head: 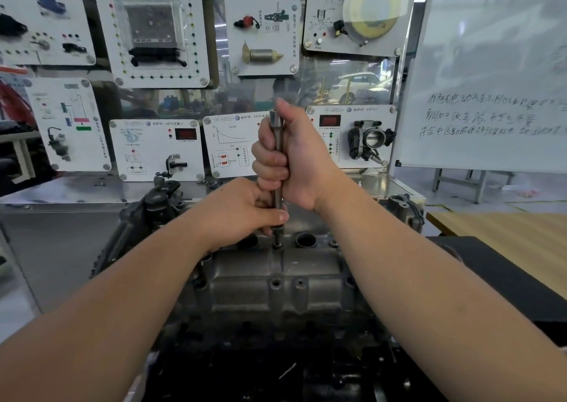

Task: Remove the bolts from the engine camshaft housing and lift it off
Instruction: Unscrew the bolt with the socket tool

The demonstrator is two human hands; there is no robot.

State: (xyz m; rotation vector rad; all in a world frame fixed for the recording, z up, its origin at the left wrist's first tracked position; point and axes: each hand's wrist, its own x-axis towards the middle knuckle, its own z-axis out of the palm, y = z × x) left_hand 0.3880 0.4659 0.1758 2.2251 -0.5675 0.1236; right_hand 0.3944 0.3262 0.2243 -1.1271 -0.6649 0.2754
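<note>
Here both hands' grip, left hand [242,208] and right hand [291,156], clasps the upright extension bar [278,143] (mid-housing [276,275]).

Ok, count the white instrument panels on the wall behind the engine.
8: four across the top, four below. The hands may hide part of one.

Head view, 1 frame. Camshaft housing [276,275]: grey cast metal, centre, atop engine, w/ open round bore [306,240] on top. Extension bar [278,159]: upright, socket end [278,237] seated on housing's far edge. Right hand [291,159]: fist wrapped round bar's upper part. Left hand [245,211]: pinches bar's lower end, thumb just above socket. Training panels [156,148] behind; whiteboard [491,73] at right, handwritten.
</note>
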